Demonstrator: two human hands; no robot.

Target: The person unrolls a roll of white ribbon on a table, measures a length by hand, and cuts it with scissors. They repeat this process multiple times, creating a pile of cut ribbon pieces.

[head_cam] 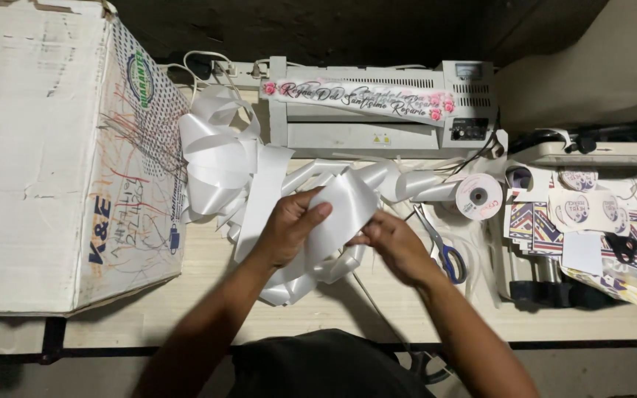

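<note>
Right now the wide white ribbon (340, 206) is up off the tabletop (186, 309), held between my hands just in front of the grey laminating machine (377, 110). My left hand (289, 225) is wrapped around a fold of it, thumb across the front, and my right hand (392, 243) pinches the lower edge. I judge I am shaping a loop; the next move calls for keeping the fold flat while both grips shift. More ribbon lies heaped in loose loops (219, 158) to the left, trailing to a spool (478, 197) on the right. Blue-handled scissors (444, 250) lie just beside my right hand. A big cardboard box (53, 155) crowds the left, and printed stickers (591, 214) clutter the right.
</note>
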